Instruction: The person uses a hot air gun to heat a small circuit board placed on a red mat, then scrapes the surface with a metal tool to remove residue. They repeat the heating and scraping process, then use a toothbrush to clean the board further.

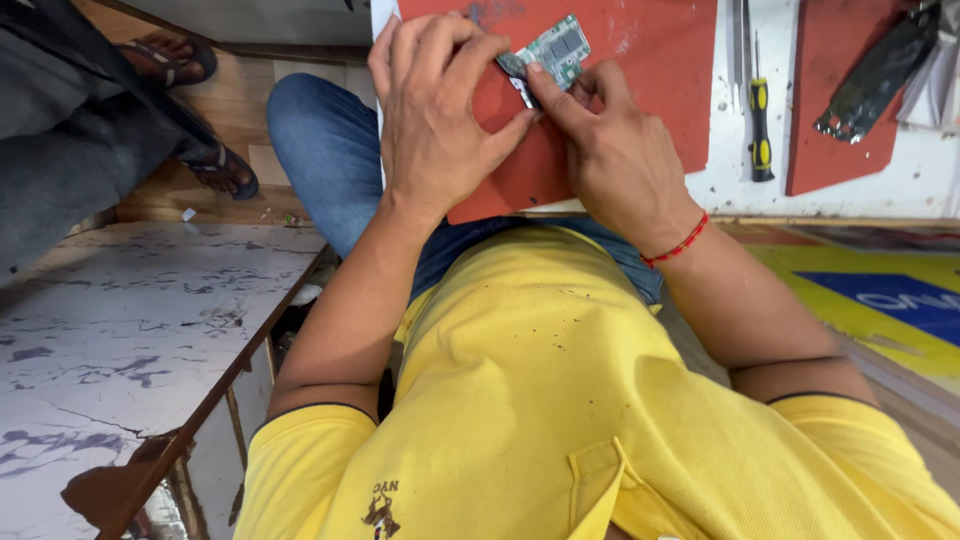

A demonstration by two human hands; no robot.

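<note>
Both hands meet over the red mat (660, 60) near the workbench's front edge: the left hand (435, 120) and the right hand (610, 145) each pinch the small green circuit board (556, 46). Toward the right, a yellow-and-black screwdriver (761, 130) lies on the white benchtop (880, 185), beside a second red mat (830, 100) carrying a dark phone frame (880, 75). A blue-and-yellow sign (890, 300) runs below the bench's front edge.

A yellow-and-black screwdriver (761, 128) lies on the white bench (900, 185), right of a red mat (660, 70). Farther right, a dark phone frame (878, 75) rests on a second mat (835, 120). At far left, another person's sandalled feet (200, 110) stand on the wooden floor (240, 100).
</note>
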